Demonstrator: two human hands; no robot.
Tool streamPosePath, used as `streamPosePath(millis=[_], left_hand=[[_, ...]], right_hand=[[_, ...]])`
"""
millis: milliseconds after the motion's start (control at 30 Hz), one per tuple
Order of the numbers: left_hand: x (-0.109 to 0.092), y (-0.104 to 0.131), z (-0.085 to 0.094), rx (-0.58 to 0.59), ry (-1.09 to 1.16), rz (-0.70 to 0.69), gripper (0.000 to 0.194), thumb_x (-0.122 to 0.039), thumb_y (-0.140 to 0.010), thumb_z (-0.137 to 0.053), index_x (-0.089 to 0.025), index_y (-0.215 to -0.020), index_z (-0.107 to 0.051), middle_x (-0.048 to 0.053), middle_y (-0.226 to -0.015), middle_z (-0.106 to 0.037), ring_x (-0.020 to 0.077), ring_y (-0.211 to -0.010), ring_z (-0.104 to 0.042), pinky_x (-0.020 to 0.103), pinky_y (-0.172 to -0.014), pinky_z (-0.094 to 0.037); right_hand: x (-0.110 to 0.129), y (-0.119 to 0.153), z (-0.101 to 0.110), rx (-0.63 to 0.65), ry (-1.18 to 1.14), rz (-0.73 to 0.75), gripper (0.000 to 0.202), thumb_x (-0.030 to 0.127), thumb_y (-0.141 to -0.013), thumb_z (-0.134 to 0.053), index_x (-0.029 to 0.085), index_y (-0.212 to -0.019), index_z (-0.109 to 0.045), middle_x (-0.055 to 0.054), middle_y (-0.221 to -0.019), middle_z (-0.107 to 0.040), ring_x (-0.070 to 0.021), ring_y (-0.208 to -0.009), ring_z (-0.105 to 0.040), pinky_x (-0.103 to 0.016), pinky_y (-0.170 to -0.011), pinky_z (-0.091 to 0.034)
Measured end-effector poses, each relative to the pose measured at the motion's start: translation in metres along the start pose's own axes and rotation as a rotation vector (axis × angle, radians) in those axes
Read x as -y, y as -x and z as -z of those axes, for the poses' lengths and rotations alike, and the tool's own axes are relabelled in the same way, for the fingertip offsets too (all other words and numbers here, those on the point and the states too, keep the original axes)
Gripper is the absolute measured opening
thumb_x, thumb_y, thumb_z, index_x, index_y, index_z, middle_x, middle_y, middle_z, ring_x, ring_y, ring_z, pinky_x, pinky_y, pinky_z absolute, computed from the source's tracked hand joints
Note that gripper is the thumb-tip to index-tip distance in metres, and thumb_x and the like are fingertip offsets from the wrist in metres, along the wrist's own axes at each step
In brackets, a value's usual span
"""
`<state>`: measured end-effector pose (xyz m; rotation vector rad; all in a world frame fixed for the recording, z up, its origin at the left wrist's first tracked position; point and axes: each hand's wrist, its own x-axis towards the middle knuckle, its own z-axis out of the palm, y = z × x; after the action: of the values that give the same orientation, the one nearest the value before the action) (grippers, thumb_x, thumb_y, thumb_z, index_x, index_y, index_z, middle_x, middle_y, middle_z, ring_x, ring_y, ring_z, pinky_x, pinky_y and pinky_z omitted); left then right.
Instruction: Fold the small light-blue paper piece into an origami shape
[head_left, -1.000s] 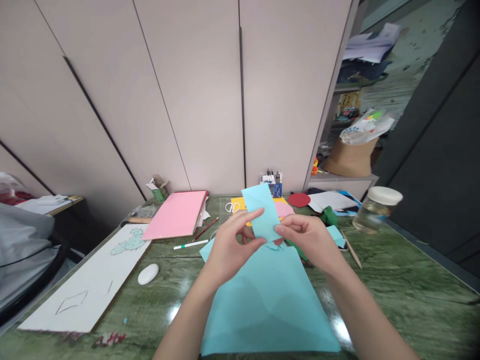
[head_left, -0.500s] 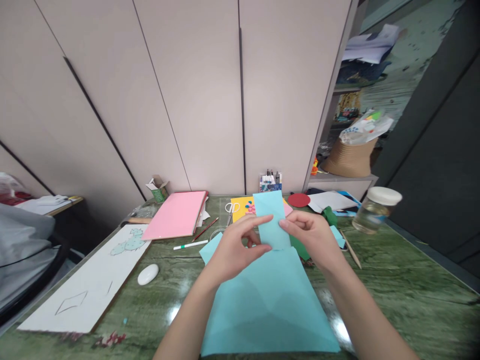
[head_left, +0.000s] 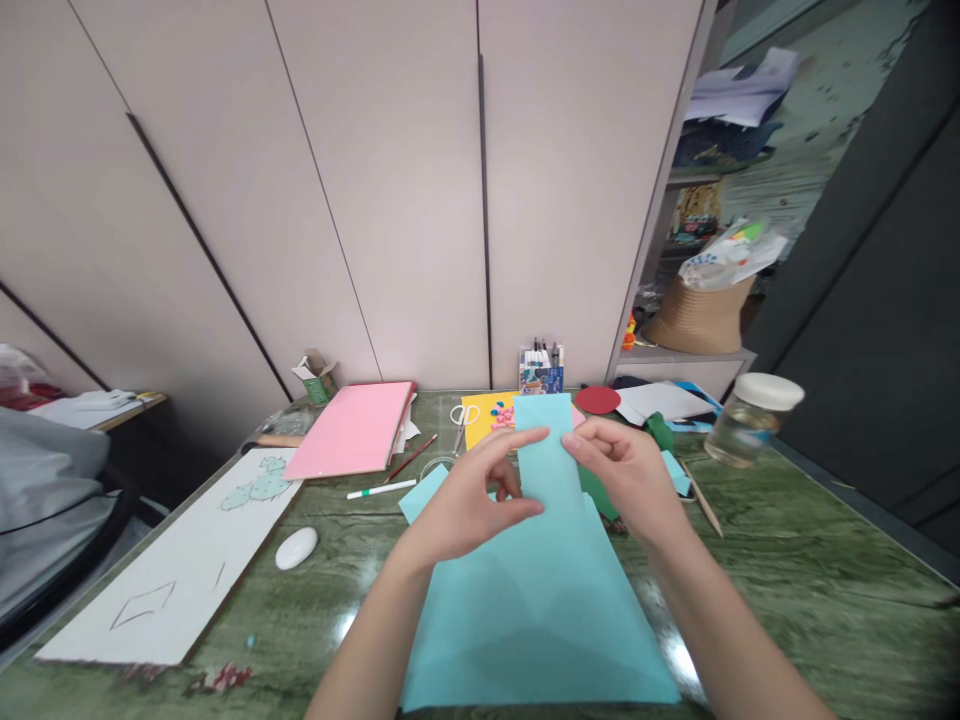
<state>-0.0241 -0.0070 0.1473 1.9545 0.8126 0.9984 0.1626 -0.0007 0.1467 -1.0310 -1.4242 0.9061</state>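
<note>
A small light-blue piece of paper (head_left: 550, 455) is held up between my hands. My left hand (head_left: 472, 490) grips its left side, index finger near the upper part and thumb lower down. The fingers of my right hand (head_left: 619, 465) pinch its right edge. Below lies a larger sheet of light-blue paper (head_left: 547, 620) on the green table, and the small piece overlaps its far end in view. Another light-blue scrap (head_left: 424, 494) lies to the left of the sheet, partly behind my left wrist.
To the left are a pink folder (head_left: 352, 430), a marker (head_left: 381, 490), a white oval object (head_left: 296, 549) and a white board (head_left: 172, 560) with a cactus drawing. White scissors (head_left: 465, 414) lie behind. A lidded jar (head_left: 754, 420) and a wooden stick (head_left: 701, 500) are at right.
The small light-blue paper has shifted slightly right and down and now stands straighter. Both hands still hold it, with only slight movement. The other things have stayed in place.
</note>
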Motion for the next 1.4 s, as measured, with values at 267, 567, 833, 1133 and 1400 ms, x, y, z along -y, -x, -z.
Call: streamPosePath(millis=[267, 567, 833, 1133, 1400], left_hand=[[-0.005, 0.004, 0.004, 0.091, -0.099, -0.04, 0.067, -0.014, -0.074, -0.062, -0.032, -0.133, -0.037, 0.002, -0.091, -0.054, 0.0102, -0.063, -0.049, 0.031, -0.069, -0.049], [-0.009, 0.005, 0.006, 0.124, -0.158, -0.068, 0.069, -0.016, -0.074, -0.062, -0.033, -0.135, -0.034, -0.001, -0.077, -0.052, 0.0139, -0.069, -0.051, 0.034, -0.077, -0.048], [-0.008, 0.006, 0.006, 0.219, -0.154, -0.058, 0.077, -0.014, -0.072, -0.065, -0.037, -0.136, -0.029, 0.004, -0.108, -0.055, 0.0104, -0.065, -0.052, 0.034, -0.076, -0.05], [-0.008, 0.006, 0.005, 0.282, -0.065, -0.002, 0.085, -0.01, -0.067, -0.066, -0.04, -0.136, -0.027, 0.007, -0.132, -0.041, 0.007, -0.064, -0.053, 0.029, -0.065, -0.051], [-0.009, 0.006, 0.008, 0.238, -0.001, 0.04, 0.086, -0.011, -0.066, -0.068, -0.035, -0.137, -0.027, 0.007, -0.114, -0.053, 0.0085, -0.065, -0.052, 0.027, -0.064, -0.049]], right_hand=[[0.0, 0.001, 0.001, 0.026, -0.095, 0.021, 0.023, 0.039, -0.075, -0.062, 0.018, -0.068, -0.056, 0.003, -0.057, -0.047, -0.0098, -0.052, -0.042, -0.022, -0.05, -0.034], [-0.001, 0.002, 0.002, -0.013, -0.089, 0.049, 0.027, 0.039, -0.075, -0.063, 0.019, -0.062, -0.051, 0.005, -0.054, -0.041, -0.0093, -0.049, -0.039, -0.023, -0.048, -0.032], [-0.001, 0.0, 0.003, -0.05, -0.247, 0.051, 0.032, 0.036, -0.072, -0.066, 0.019, -0.054, -0.047, 0.005, -0.05, -0.039, -0.0094, -0.046, -0.034, -0.024, -0.047, -0.025], [-0.004, 0.0, 0.003, -0.079, -0.174, 0.115, 0.032, 0.034, -0.079, -0.06, 0.019, -0.054, -0.046, 0.005, -0.049, -0.037, -0.01, -0.047, -0.032, -0.025, -0.047, -0.024], [-0.009, 0.002, 0.003, 0.036, 0.033, 0.122, 0.051, 0.047, -0.089, -0.038, 0.019, -0.046, -0.042, 0.002, -0.044, -0.041, -0.0114, -0.046, -0.037, -0.026, -0.048, -0.029]])
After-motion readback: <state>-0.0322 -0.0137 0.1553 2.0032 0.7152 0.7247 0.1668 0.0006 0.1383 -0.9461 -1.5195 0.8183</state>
